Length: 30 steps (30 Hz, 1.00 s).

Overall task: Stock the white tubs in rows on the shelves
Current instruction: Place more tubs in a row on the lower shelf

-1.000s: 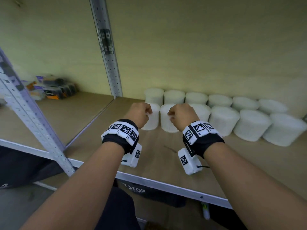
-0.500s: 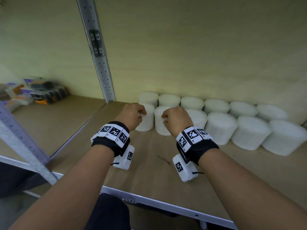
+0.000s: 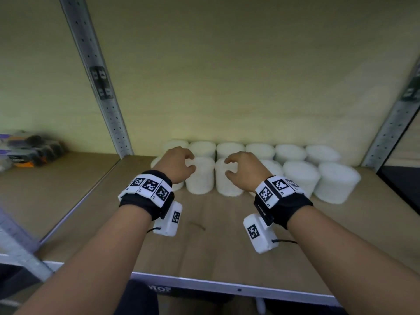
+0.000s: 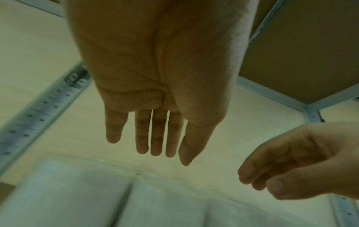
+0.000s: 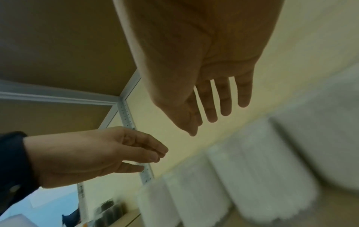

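Two rows of white tubs stand against the back wall of the wooden shelf [image 3: 216, 242]: a back row [image 3: 260, 151] and a front row [image 3: 300, 178]. My left hand [image 3: 187, 161] hovers over the front tub [image 3: 200, 178] with its fingers spread and nothing in it. Just right of it, my right hand [image 3: 229, 165] hangs likewise empty above the neighbouring front tub [image 3: 227, 181]. The left wrist view shows straight fingers [image 4: 155, 138] above blurred tubs [image 4: 73, 196]. In the right wrist view the fingers [image 5: 225, 98] are straight too, over the tub row [image 5: 252, 176].
Perforated metal uprights stand at the shelf's left [image 3: 100, 83] and right [image 3: 393, 123] back corners. Dark packaged goods [image 3: 29, 151] lie on the neighbouring shelf to the left. Bare board stretches from the front row to the metal front edge [image 3: 227, 286].
Both hands were curled by the two front tubs; now their fingers have opened and the hands have come up off them. The two tubs stay in the front row.
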Each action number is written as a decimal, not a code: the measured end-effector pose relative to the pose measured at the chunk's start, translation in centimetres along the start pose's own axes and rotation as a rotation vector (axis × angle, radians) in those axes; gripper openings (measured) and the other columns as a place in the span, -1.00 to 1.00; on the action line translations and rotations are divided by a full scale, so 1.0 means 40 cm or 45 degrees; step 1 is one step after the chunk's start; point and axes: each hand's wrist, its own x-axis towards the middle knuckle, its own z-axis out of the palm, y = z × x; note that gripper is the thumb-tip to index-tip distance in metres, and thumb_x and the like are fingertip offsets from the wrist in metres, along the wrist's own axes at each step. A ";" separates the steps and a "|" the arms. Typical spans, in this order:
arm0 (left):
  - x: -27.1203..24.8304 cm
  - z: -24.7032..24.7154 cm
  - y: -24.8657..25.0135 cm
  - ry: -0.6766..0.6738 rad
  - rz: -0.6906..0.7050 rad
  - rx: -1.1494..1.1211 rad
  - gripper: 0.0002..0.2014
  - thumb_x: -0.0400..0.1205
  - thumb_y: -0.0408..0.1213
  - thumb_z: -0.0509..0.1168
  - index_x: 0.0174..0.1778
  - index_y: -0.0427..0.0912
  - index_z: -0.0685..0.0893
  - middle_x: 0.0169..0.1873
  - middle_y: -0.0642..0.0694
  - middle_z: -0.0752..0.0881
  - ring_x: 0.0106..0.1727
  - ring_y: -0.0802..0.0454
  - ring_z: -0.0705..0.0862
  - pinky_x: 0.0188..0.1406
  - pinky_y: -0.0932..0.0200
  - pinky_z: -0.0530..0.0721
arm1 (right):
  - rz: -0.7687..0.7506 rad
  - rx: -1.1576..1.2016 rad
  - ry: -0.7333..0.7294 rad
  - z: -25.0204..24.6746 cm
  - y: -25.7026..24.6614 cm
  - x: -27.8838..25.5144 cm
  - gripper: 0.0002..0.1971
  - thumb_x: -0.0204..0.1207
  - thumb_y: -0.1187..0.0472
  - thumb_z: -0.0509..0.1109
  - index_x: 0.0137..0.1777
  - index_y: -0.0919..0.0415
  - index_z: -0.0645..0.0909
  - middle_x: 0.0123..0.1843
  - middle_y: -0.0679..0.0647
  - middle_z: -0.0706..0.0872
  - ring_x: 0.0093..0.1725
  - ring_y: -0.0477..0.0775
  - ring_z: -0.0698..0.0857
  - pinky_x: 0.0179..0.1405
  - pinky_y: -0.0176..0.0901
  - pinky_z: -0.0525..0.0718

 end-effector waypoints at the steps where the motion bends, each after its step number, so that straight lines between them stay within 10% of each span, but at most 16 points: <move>1: 0.004 0.009 0.030 0.006 0.020 -0.039 -0.60 0.60 -0.18 0.32 0.36 -0.18 0.57 0.36 -0.15 0.58 0.39 -0.06 0.54 0.32 0.15 0.48 | 0.036 -0.013 0.012 -0.022 0.023 -0.011 -0.60 0.55 0.14 0.34 0.40 0.11 0.57 0.40 0.10 0.60 0.45 0.12 0.49 0.40 0.01 0.54; 16: 0.100 0.260 0.503 -0.171 0.348 -0.164 -0.50 0.60 -0.02 0.29 0.38 -0.23 0.52 0.36 -0.17 0.54 0.37 -0.09 0.53 0.32 0.10 0.49 | 0.635 -0.319 0.105 -0.269 0.400 -0.153 -0.59 0.67 0.04 0.20 0.45 0.19 0.50 0.45 0.19 0.52 0.42 0.21 0.52 0.32 -0.05 0.50; 30: 0.130 0.362 0.580 -0.208 0.330 -0.080 -0.47 0.61 0.00 0.28 0.41 -0.27 0.51 0.38 -0.20 0.51 0.38 -0.15 0.51 0.40 -0.04 0.51 | 0.652 -0.567 -0.038 -0.283 0.451 -0.166 -0.50 0.69 -0.10 0.10 0.47 0.20 0.47 0.46 0.16 0.51 0.42 0.18 0.52 0.36 -0.09 0.45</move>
